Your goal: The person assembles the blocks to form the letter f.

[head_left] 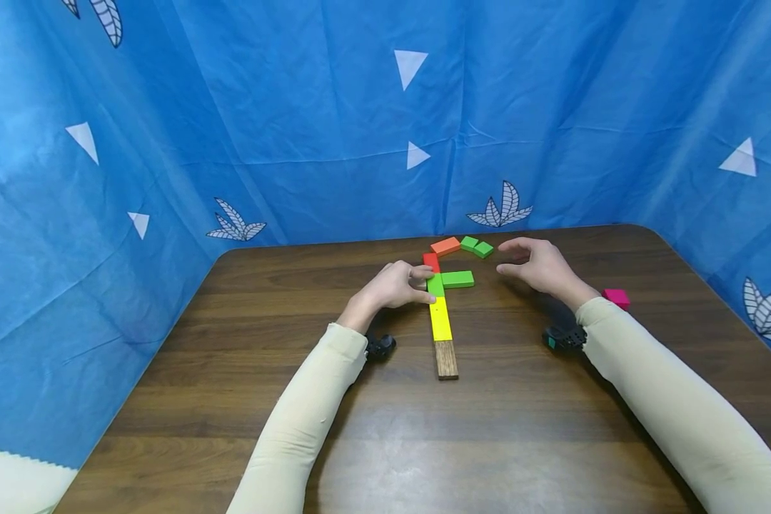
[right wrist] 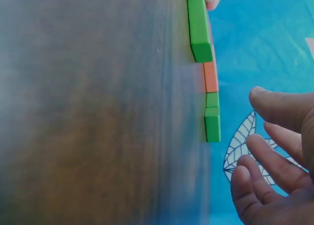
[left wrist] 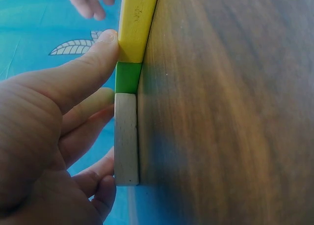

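A column of blocks runs up the table: a dark wooden block (head_left: 446, 360), yellow (head_left: 441, 325), green (head_left: 435, 286) and red (head_left: 431, 261). From the green part a longer green block (head_left: 459, 279) extends right. My left hand (head_left: 393, 285) lies over the column's left side. Its thumb touches the yellow block's edge, and other fingers rest against a pale wooden block (left wrist: 126, 139), mostly hidden in the head view. An orange block (head_left: 446, 246) and two small green blocks (head_left: 476, 247) curve right from the top. My right hand (head_left: 542, 270) hovers beside them, fingers spread, holding nothing.
A pink block (head_left: 616, 297) sits near the right forearm, partly behind the sleeve. The brown wooden table (head_left: 501, 435) ends at a blue patterned curtain (head_left: 334, 143) at the back and sides.
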Demonstrator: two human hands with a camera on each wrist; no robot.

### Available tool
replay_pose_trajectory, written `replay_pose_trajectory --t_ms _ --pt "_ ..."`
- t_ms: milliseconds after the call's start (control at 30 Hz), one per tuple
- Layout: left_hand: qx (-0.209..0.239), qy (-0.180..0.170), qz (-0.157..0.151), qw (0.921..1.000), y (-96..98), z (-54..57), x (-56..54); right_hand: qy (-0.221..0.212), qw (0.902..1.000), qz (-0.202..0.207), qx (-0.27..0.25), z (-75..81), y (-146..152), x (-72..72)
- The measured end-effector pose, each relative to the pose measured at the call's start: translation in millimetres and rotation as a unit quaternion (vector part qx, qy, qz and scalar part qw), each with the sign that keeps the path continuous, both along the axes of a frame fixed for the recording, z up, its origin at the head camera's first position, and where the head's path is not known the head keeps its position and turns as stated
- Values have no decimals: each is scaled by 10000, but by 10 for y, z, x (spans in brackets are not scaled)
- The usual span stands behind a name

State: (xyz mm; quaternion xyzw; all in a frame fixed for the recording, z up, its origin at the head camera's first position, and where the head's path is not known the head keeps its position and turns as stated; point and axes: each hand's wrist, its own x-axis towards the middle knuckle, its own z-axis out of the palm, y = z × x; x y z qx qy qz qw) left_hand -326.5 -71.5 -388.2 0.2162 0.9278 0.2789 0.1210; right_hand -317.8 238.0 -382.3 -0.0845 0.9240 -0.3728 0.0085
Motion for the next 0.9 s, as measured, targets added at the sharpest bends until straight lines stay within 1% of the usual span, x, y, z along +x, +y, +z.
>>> replay_pose_trajectory --t_ms 200,433,533,667,900 --pt "7 -23 39 10000 -6 -4 2 221 9997 -92 36 -5 108 166" --pt "25 -25 31 10000 1 -1 4 372 9990 -250 54 40 295 364" --pt "36 -25 35 10000 2 0 5 477 9985 -246 91 55 370 438" --pt "10 -39 56 10000 0 -8 3 541 9981 -259 127 70 469 520" --pt "20 6 42 10000 1 -14 -6 587 9971 -433 224 74 657 624"
